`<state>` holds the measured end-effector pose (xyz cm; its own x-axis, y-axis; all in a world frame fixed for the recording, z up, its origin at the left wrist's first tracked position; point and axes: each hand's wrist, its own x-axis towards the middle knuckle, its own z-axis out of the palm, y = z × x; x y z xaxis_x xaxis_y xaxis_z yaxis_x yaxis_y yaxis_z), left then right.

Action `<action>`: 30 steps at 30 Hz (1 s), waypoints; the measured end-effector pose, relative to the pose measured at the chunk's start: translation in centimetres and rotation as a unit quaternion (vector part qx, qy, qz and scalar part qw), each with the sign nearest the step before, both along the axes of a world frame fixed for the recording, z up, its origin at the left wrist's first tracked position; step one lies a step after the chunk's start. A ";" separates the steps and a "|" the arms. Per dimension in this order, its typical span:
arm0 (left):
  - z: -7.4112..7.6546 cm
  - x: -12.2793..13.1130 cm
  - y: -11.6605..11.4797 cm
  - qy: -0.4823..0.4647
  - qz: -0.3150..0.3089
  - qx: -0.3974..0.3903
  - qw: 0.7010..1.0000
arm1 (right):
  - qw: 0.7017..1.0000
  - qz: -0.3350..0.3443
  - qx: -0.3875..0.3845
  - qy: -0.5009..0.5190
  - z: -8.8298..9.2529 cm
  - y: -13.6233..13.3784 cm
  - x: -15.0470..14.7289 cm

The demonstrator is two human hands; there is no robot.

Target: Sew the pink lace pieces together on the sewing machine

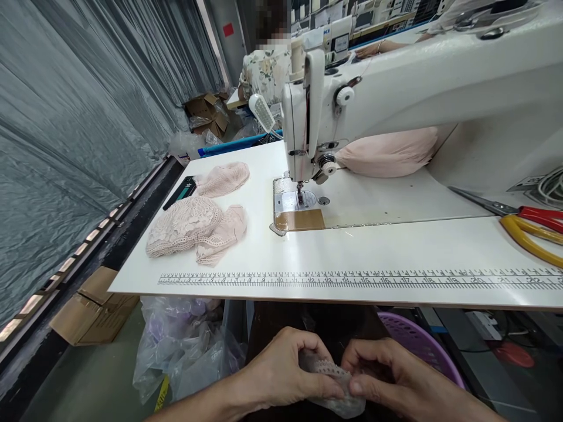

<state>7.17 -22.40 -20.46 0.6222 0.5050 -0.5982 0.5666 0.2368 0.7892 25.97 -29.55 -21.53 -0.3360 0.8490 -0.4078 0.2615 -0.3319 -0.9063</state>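
Below the table's front edge, my left hand (295, 372) pinches a piece of pale lace fabric (338, 404) between thumb and fingers. My right hand (385, 375) grips the same lace at its right side, thumb pressed on top. The lace is bunched, and part of it is hidden by my fingers. On the white table (246, 275) beyond, a folded pale pink lace bundle (185, 225) lies at the left, with a smaller lace piece (224, 234) against it. Another pink fabric piece (224, 179) lies behind. Ahead of my hands is a white sewing machine (303, 129).
Red-and-yellow-handled scissors (528, 217) lie at the table's right. Pink fabric (391, 153) rests under the machine arm. A printed ruler (352, 280) runs along the front edge. A purple basket (422, 346) and plastic bags (185, 346) sit below. Another person (266, 67) is behind the machine.
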 end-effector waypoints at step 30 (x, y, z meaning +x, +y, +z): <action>-0.3 -2.4 1.2 -0.082 -0.029 -0.080 0.993 | 0.998 0.011 -0.053 0.040 -1.0 0.9 -0.7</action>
